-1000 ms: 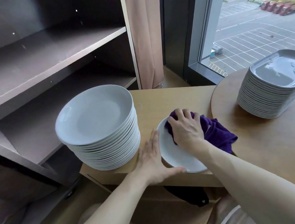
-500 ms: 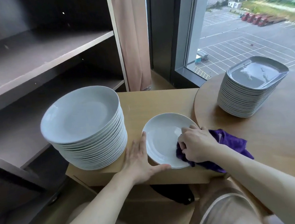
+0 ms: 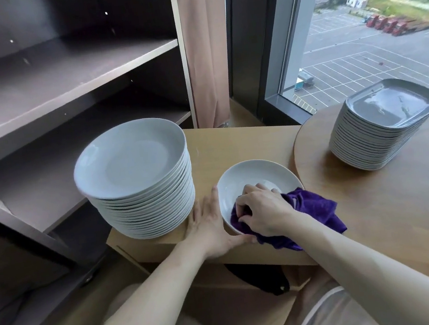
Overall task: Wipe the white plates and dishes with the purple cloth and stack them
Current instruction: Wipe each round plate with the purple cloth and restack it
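On the pale rectangular wooden bench [image 3: 235,143], a single round white plate [image 3: 256,174] lies flat near the front edge. The person's right hand [image 3: 264,210] has its fingers curled round a bunched purple cloth [image 3: 315,210], pressing it into the plate's near side while the rest trails over the right rim. The left hand [image 3: 208,223] lies flat, fingers straight, against the plate's left rim and grasps nothing. A tall stack of round white plates [image 3: 140,179] stands just left of it beside a dark shelf unit [image 3: 62,78], and a stack of squarish white dishes [image 3: 382,128] sits well apart on the adjoining round wooden bench [image 3: 376,210].
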{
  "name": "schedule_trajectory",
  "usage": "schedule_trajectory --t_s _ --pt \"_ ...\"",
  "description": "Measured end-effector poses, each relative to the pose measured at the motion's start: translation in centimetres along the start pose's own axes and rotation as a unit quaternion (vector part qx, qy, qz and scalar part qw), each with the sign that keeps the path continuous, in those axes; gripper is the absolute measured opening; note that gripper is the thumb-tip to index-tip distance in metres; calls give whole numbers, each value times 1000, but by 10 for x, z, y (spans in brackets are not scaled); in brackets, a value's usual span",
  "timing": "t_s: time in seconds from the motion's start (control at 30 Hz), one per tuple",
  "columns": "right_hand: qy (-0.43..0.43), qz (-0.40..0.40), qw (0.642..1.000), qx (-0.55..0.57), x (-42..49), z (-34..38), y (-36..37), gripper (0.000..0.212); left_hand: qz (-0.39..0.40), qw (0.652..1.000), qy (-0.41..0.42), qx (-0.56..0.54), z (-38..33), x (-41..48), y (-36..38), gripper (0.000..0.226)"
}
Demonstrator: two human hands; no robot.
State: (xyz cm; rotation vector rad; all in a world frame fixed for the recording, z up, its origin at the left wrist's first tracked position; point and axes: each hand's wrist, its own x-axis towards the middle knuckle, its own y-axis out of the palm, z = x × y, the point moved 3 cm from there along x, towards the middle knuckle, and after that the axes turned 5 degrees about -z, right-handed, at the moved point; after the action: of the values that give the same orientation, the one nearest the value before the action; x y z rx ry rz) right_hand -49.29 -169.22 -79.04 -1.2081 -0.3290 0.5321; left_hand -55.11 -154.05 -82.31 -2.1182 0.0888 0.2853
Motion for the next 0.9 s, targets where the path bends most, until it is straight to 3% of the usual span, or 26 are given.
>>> schedule_trajectory --t_s 0.27,0.43,0.73,0.9 --pt "49 -132 990 -27 37 6 17 21 7 1000 -28 11 -3 6 1 160" --pt "84 -165 980 -73 54 -9 7 24 12 1000 -22 12 -3 5 -2 154" --pt "29 -81 969 -233 26 -54 -24 25 39 998 -36 23 1 7 1 159" --pt "73 -47 981 -175 -21 -69 -30 30 26 999 -31 25 3 8 2 160"
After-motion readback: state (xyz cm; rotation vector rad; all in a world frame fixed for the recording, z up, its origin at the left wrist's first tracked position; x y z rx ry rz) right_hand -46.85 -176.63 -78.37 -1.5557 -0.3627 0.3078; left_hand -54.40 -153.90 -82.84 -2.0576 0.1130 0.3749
